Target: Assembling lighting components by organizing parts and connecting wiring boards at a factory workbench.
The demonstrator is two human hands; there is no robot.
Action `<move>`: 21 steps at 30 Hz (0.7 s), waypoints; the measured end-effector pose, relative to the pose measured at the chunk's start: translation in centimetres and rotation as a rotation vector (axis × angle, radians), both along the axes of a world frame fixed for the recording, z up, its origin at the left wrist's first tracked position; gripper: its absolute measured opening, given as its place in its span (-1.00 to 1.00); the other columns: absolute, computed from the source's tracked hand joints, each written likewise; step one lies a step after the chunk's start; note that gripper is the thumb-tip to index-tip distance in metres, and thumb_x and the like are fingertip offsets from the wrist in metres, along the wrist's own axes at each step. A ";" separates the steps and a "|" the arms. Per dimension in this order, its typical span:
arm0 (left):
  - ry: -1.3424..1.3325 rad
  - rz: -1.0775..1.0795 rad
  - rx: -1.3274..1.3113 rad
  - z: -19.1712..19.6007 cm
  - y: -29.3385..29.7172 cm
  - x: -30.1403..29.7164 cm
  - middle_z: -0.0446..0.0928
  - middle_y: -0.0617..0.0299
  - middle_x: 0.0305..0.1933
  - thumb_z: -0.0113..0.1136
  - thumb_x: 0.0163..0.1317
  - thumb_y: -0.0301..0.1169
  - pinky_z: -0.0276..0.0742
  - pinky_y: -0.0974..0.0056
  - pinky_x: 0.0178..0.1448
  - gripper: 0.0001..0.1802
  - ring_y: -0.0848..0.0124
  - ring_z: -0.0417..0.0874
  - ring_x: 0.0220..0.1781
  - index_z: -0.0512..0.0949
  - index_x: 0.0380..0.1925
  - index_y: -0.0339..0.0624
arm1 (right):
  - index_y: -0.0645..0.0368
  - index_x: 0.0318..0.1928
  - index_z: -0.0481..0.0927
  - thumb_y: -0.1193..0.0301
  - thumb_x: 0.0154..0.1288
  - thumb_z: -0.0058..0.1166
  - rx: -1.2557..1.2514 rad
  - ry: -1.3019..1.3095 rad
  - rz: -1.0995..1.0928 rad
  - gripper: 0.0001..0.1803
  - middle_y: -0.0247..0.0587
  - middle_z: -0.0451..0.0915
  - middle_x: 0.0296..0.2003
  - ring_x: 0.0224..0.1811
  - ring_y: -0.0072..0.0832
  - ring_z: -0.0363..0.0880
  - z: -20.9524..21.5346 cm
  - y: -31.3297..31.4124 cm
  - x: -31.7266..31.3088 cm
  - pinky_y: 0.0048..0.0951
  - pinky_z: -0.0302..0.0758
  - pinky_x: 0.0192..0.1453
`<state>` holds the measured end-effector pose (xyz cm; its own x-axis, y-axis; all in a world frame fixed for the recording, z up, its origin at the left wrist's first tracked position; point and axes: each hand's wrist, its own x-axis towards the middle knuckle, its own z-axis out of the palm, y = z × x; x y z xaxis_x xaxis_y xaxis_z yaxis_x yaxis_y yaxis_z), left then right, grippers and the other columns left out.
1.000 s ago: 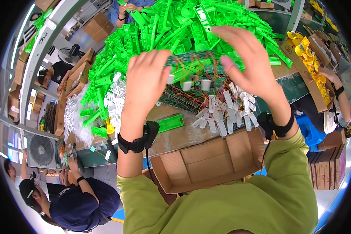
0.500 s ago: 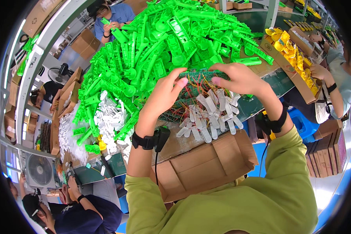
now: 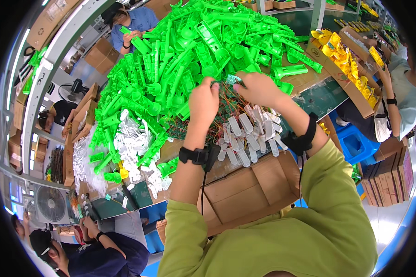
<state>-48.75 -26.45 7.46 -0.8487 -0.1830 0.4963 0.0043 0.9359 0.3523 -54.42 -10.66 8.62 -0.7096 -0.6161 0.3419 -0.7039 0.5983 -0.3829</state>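
My left hand (image 3: 204, 100) is closed in a pinch at the foot of the green heap, and what its fingertips hold is mostly hidden. To its right, my right hand (image 3: 260, 88) grips a small green circuit board (image 3: 233, 79) between thumb and fingers. Below both hands lies a tangle of green boards with red and yellow wires (image 3: 226, 99). White flat plastic pieces (image 3: 247, 134) hang at the near side of that tangle, seemingly on the wires.
Green plastic housings (image 3: 189, 55) form a large heap beyond my hands. Small white parts (image 3: 131, 138) lie to the left. Nearest me stands an open cardboard box (image 3: 245, 198). Yellow parts fill a carton (image 3: 344, 64) at right, beside a co-worker. Other people work at left and far left.
The long board panel spanning both hands is no longer stretched between them; my right hand now holds a small board. My left hand has turned and moved slightly right.
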 end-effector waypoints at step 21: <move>0.002 0.159 0.117 -2.3 0.4 -0.9 0.49 -0.13 -0.57 -0.04 0.15 -0.29 0.41 0.01 -0.40 -0.71 -0.04 0.52 -0.49 0.38 -0.18 -0.23 | 0.35 -0.38 0.39 0.37 0.01 -0.02 -0.196 -0.122 -0.118 -0.75 0.17 0.51 -0.47 -0.37 0.02 0.51 -2.0 -5.1 0.0 -0.14 0.45 -0.26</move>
<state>-49.62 -26.08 5.17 -0.8035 -0.3714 0.4652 -0.1398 0.8774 0.4590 -54.46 -15.73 6.59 -0.8164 -0.4568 0.3534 -0.5745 0.5800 -0.5775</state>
